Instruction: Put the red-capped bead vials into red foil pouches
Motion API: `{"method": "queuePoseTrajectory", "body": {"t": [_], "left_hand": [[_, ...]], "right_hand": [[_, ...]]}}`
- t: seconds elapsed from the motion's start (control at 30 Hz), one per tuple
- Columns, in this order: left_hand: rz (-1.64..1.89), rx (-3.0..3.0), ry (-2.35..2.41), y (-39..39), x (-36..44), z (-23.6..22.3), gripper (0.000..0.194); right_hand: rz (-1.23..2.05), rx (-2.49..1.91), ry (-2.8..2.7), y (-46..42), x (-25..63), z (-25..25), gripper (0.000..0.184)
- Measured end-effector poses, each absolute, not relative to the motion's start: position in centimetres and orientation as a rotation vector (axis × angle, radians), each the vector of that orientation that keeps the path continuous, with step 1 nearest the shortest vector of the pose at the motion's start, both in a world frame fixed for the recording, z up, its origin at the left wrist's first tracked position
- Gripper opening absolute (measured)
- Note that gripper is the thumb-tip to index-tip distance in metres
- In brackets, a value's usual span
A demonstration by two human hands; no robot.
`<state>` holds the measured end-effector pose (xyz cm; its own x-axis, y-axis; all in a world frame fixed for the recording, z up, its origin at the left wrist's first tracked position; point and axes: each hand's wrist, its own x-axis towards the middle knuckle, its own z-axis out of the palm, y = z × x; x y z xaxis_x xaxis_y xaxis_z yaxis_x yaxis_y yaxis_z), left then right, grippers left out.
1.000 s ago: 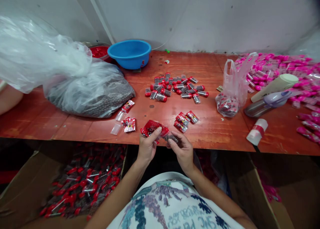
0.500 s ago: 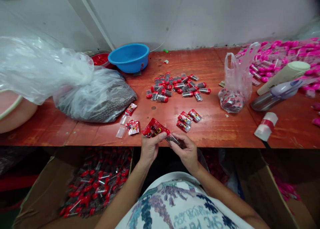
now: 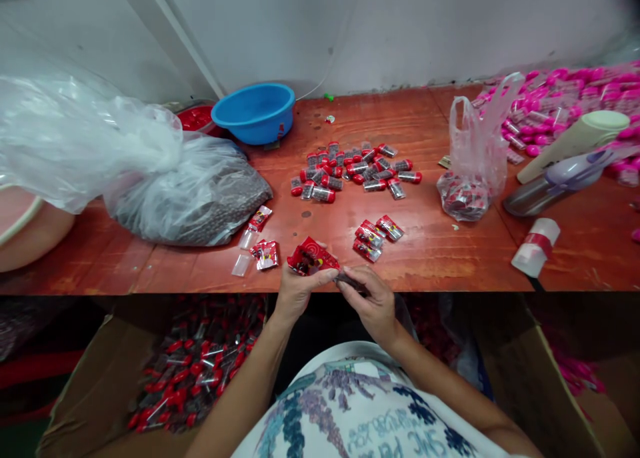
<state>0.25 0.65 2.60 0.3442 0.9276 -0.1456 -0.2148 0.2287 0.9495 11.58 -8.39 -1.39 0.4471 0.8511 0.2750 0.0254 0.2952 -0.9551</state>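
Observation:
Over the table's front edge, my left hand [image 3: 296, 297] pinches a red printed plastic wrapper [image 3: 311, 255] between thumb and fingers. My right hand [image 3: 371, 305] closes round a small clear tube with dark contents [image 3: 353, 283], mostly covered by its fingers. The tube's far end meets the wrapper by my left thumb; whether it is inside cannot be seen. To the right lies a small group of red-wrapped tubes [image 3: 369, 237]. On the left are small stacks of flat red wrappers [image 3: 266, 254] and clear plastic pieces [image 3: 242, 265].
Red-capped tubes [image 3: 325, 183] lie behind the hands. Left stand a knotted bag of dark beads [image 3: 195, 198] and a blue basin [image 3: 257, 115]. On the right are a thin plastic bag [image 3: 475, 158], bottles [image 3: 555, 181], a white roll [image 3: 536, 247] and pink-capped tubes [image 3: 560, 111]. Below sits a cardboard box [image 3: 83, 385].
The tube and wrapper have tilted slightly, and my left thumb has slid right toward the tube. Less of the tube shows now. The head view has shifted a little.

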Motion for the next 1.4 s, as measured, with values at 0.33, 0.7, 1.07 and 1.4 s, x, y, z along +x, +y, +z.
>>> {"method": "queuePoseTrajectory", "body": {"t": [0.33,0.7,1.07,1.4], "left_hand": [[0.916,0.973,0.852,0.6,0.9,3.3,0.042],[0.907,0.984,0.885,0.5,1.2,2.8,0.017],[1.003,0.697,0.826,0.9,1.9,3.7,0.025],[1.086,0.678,0.820,0.4,2.2,3.2,0.020]], "right_hand": [[0.795,-1.230,-0.994,-8.4,11.9,-0.4,0.031],[0.906,-1.220,-0.853,-8.2,10.9,-0.6,0.030],[0.636,-1.288,-1.094,-7.6,12.3,-0.3,0.030],[0.664,-1.281,-1.254,-7.0,12.9,0.5,0.037]]}}
